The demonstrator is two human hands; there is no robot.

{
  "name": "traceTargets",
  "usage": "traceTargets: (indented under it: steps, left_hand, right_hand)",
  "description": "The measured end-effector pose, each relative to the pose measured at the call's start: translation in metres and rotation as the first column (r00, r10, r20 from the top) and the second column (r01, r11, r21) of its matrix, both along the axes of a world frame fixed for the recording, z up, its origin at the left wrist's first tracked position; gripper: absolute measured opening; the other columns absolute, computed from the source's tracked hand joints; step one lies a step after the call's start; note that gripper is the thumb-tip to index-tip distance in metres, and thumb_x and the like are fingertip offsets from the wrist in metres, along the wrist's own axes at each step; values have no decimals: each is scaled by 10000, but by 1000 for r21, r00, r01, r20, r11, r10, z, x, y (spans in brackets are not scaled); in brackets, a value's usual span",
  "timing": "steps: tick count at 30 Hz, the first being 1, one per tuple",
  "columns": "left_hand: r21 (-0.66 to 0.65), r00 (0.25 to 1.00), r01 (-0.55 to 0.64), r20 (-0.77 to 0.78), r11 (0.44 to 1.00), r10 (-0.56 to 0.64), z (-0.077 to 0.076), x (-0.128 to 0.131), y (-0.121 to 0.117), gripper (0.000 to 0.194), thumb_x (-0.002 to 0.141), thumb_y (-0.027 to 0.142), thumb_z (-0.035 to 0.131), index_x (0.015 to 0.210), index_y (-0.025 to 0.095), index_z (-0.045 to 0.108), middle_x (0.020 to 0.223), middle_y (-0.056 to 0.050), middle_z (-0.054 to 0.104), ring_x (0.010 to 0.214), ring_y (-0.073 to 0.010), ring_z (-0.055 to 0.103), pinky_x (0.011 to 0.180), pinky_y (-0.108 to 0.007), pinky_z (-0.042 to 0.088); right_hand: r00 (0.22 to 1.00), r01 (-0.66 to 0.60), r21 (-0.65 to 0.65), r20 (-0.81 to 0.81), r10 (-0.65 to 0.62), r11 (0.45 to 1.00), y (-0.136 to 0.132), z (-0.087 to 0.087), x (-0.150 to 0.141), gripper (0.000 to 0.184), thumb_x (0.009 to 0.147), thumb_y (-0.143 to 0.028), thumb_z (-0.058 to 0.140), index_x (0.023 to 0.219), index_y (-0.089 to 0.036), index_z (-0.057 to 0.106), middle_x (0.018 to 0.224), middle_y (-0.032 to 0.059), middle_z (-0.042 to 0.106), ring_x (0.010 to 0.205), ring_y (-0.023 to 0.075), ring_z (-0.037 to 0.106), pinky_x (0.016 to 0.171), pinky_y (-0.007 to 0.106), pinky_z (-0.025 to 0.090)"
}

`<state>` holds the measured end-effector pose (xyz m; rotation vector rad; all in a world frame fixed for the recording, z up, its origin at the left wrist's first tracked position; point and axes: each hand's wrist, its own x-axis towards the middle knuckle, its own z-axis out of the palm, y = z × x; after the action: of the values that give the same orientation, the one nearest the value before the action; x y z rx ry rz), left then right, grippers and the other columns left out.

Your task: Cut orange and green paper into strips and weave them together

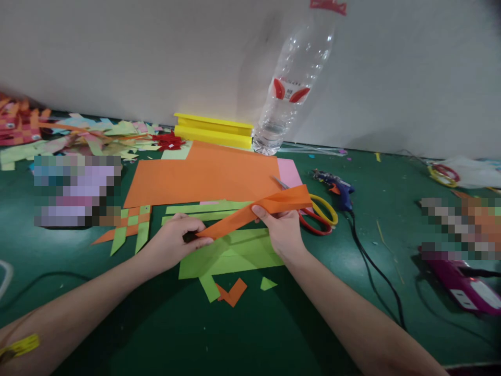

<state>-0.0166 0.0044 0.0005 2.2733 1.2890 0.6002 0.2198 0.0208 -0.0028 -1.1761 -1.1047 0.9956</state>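
Note:
A folded orange paper strip (258, 210) slants up to the right above the green table (313, 313). My left hand (174, 240) pinches its lower left tip, fingers closed. My right hand (279, 230) grips the strip near its middle from below. Under both hands lie light green paper pieces (230, 256). A large orange sheet (203, 175) lies flat just behind, with a pink sheet (289, 172) at its right edge.
Scissors with red and yellow handles (319, 214) lie right of my right hand. A blue glue gun (338, 188) with a black cord sits further right. A clear plastic bottle (291, 89) and yellow folded paper (213, 130) stand by the wall. Paper scraps (90, 136) pile at left; a woven orange-green piece (131, 224) is nearby.

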Motion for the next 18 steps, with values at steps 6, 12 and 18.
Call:
traceTargets:
  steps: [6,12,18]
  left_hand:
    - [24,1000,-4,-30,1000,5,1,-2,2,466,880,543,493,581,190,439,577,14,499,588,-151,472,571,-253,387]
    - [21,999,-2,-34,1000,3,2,-1,2,470,881,544,492,577,192,424,565,15,488,576,-152,466,562,-252,369]
    - [6,999,1,-36,1000,-1,1,-1,2,447,881,518,505,585,193,425,570,13,488,587,-158,470,577,-262,377]
  right_hand:
    - [999,32,12,2,-32,999,3,2,1,268,624,-386,783,699,-203,602,719,11,685,561,136,606,509,294,564]
    - [999,33,15,7,-33,999,4,4,2,242,637,-354,775,649,-204,586,686,6,674,575,139,614,527,291,558]
    - [999,32,30,-35,-31,999,3,4,1,239,630,-333,786,618,-199,589,637,-13,646,512,111,560,487,267,530]
